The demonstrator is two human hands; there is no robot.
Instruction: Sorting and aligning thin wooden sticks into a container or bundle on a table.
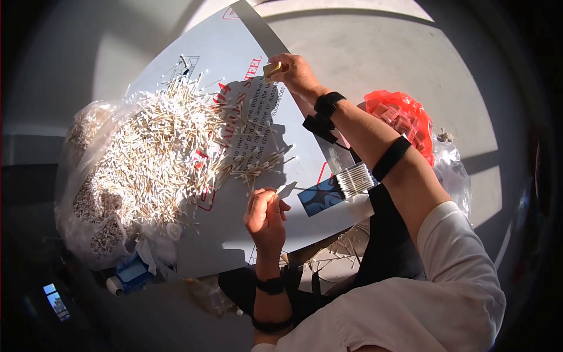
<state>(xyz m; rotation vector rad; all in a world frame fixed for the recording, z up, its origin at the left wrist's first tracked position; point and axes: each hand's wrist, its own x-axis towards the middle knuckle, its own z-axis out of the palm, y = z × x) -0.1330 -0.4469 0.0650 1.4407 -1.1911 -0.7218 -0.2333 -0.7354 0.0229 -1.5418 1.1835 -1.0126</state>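
My right hand reaches across the far edge of a film-covered metal sheet, its fingers closed on a small pale-yellow block-like piece. Nearer to me, my left hand is curled shut, and a white pointed flat piece sticks out of it; its kind I cannot make out. A large heap of loose cotton swabs covers the sheet's left side, with stray ones lying toward my left hand. To the right of that hand, a row of cotton swabs lies side by side against a blue patterned card.
A clear plastic bag holds more swabs at the left. Below it lies a blue bottle with a white cap. Beyond my right forearm, a red bag contains pinkish small boxes, next to another clear bag.
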